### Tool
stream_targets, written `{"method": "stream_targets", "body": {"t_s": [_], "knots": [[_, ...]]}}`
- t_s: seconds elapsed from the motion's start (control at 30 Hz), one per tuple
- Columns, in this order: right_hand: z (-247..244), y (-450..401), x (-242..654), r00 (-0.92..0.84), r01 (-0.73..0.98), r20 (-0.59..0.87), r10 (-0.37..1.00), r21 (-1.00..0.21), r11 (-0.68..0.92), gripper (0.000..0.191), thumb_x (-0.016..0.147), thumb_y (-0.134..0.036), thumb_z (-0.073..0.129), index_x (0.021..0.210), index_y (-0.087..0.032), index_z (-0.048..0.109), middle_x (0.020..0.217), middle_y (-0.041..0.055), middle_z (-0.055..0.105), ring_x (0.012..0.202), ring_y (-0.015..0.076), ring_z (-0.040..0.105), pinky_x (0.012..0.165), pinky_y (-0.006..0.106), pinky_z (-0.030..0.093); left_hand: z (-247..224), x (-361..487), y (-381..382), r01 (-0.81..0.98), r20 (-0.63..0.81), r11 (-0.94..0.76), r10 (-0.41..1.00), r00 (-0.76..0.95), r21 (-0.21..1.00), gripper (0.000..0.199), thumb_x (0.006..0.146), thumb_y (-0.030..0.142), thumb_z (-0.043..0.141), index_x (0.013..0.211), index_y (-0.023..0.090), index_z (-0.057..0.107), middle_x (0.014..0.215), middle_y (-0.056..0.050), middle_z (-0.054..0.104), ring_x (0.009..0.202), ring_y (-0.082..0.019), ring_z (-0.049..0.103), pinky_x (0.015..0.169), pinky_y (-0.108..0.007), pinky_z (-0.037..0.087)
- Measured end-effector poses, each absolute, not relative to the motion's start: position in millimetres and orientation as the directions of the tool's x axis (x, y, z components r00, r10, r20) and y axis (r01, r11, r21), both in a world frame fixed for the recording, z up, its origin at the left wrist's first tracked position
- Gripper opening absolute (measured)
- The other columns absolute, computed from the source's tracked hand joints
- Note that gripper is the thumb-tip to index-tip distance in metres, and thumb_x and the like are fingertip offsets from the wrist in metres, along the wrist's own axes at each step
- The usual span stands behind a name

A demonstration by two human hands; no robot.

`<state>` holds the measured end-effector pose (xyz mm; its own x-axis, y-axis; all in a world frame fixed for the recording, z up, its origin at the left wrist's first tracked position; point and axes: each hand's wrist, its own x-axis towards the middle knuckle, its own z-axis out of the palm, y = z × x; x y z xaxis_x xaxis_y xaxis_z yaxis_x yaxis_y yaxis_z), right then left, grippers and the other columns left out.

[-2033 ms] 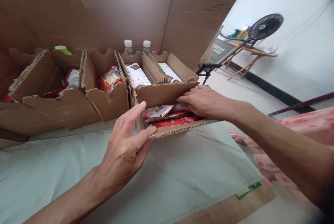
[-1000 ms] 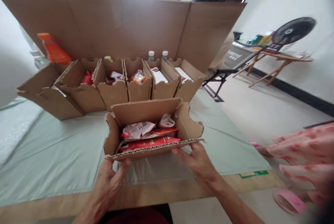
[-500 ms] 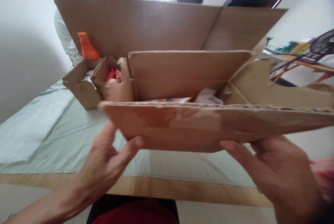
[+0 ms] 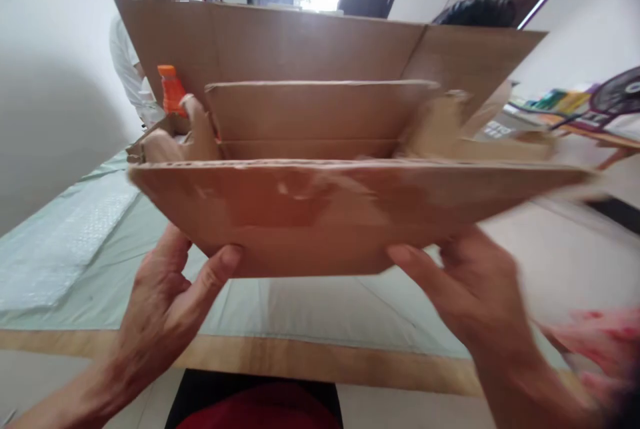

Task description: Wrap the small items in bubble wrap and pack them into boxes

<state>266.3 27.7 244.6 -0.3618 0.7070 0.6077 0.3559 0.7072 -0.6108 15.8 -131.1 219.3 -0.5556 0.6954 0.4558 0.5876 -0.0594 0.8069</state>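
Observation:
A cardboard box (image 4: pixel 310 222) with its flaps spread outward is held up above the cloth-covered table. My left hand (image 4: pixel 185 289) grips its lower left side, thumb on the near face and fingers underneath. On the lower right, my right hand (image 4: pixel 465 282) grips the box the same way. The near flap hides whatever lies at the bottom of the box. Behind its left flap stands an orange bottle (image 4: pixel 173 90), with part of a smaller cardboard container (image 4: pixel 135 149) showing below it.
A tall cardboard panel (image 4: pixel 300 42) stands across the back of the table. Bubble wrap (image 4: pixel 65 242) lies on the green cloth (image 4: pixel 300 309) at the left. Beyond the panel is a person in white (image 4: pixel 123 56). A fan (image 4: pixel 617 99) is at the far right.
Both hands have carried the box to the left and slightly up, levelling it. Its near flap now hides the contents seen earlier, and its left flap covers more of the small containers.

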Motion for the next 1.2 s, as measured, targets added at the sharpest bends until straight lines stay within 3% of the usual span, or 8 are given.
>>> {"method": "stream_targets", "body": {"t_s": [0.1,0.2,0.37,0.53,0.67,0.87,0.97,1.2], "knots": [[221.1,41.1,245.9,-0.443,0.251,0.550,0.708,-0.683,0.687,0.031,0.085,-0.053,0.074,0.095,-0.024,0.068,0.088,0.0018,0.072,0.078,0.0219,0.067,0.071,0.036,0.056,191.1,6.0,-134.6,0.540,0.367,0.022,0.710,-0.601,0.841,0.037,0.092,0.055,0.064,0.112,0.024,0.065,0.099,-0.003,0.072,0.091,-0.026,0.068,0.079,-0.039,0.056],[195.7,60.1,255.0,-0.434,0.287,0.476,0.764,-0.731,0.619,0.039,0.082,-0.055,0.076,0.101,-0.022,0.069,0.092,0.0048,0.074,0.084,0.0246,0.068,0.073,0.037,0.057,162.6,16.5,-112.5,0.482,0.343,-0.036,0.749,-0.567,0.875,0.040,0.094,0.052,0.063,0.119,0.022,0.063,0.111,-0.007,0.073,0.102,-0.027,0.068,0.089,-0.041,0.055],[134.6,50.9,329.6,-0.238,0.398,0.375,0.896,-0.804,0.442,0.044,0.082,-0.056,0.074,0.107,-0.020,0.070,0.107,0.0102,0.077,0.100,0.0298,0.072,0.089,0.043,0.058,119.9,66.3,-62.9,0.389,0.265,-0.099,0.878,-0.400,0.916,0.041,0.096,0.044,0.059,0.129,0.020,0.059,0.125,-0.011,0.070,0.116,-0.029,0.064,0.099,-0.046,0.053],[71.7,3.6,412.4,0.143,0.615,0.382,0.913,-0.757,0.220,0.045,0.070,-0.066,0.079,0.085,-0.024,0.069,0.080,0.0083,0.075,0.085,0.0337,0.073,0.078,0.045,0.060,98.7,106.1,-6.7,0.263,0.258,-0.232,0.964,-0.067,0.936,0.056,0.097,0.041,0.057,0.149,0.019,0.048,0.152,-0.016,0.054,0.144,-0.033,0.046,0.122,-0.053,0.033],[46.8,-4.2,463.5,0.177,0.647,0.383,0.906,-0.740,0.186,0.054,0.055,-0.075,0.083,0.077,-0.027,0.070,0.069,0.0071,0.071,0.074,0.0338,0.072,0.068,0.044,0.061,95.6,124.7,28.6,0.189,0.262,-0.274,0.961,0.090,0.943,0.063,0.100,0.047,0.054,0.155,0.020,0.042,0.161,-0.014,0.045,0.151,-0.032,0.038,0.127,-0.051,0.026],[34.7,23.6,487.5,0.043,0.625,0.302,0.952,-0.752,0.211,0.058,0.050,-0.078,0.080,0.071,-0.025,0.073,0.064,0.0065,0.070,0.070,0.0339,0.072,0.063,0.044,0.063,85.3,137.4,38.1,0.160,0.200,-0.213,0.975,0.093,0.964,0.062,0.103,0.052,0.048,0.156,0.021,0.040,0.161,-0.011,0.047,0.147,-0.032,0.044,0.124,-0.048,0.034],[27.0,22.5,488.7,0.013,0.635,0.293,0.956,-0.741,0.218,0.050,0.058,-0.068,0.082,0.081,-0.024,0.075,0.073,0.0068,0.073,0.077,0.0335,0.074,0.071,0.045,0.064,74.0,141.3,36.0,0.189,0.162,-0.173,0.984,0.075,0.967,0.062,0.104,0.052,0.045,0.157,0.022,0.037,0.162,-0.012,0.045,0.147,-0.031,0.044,0.124,-0.049,0.034],[52.1,37.0,499.1,0.368,0.498,0.404,0.837,-0.846,0.190,0.058,0.063,-0.054,0.087,0.110,-0.027,0.068,0.104,0.0120,0.073,0.097,0.0385,0.071,0.090,0.058,0.059,35.6,153.0,28.8,0.388,0.144,-0.140,0.989,0.017,0.911,0.071,0.103,0.047,0.047,0.163,0.020,0.021,0.167,-0.020,0.033,0.154,-0.034,0.034,0.126,-0.060,0.028]]}}
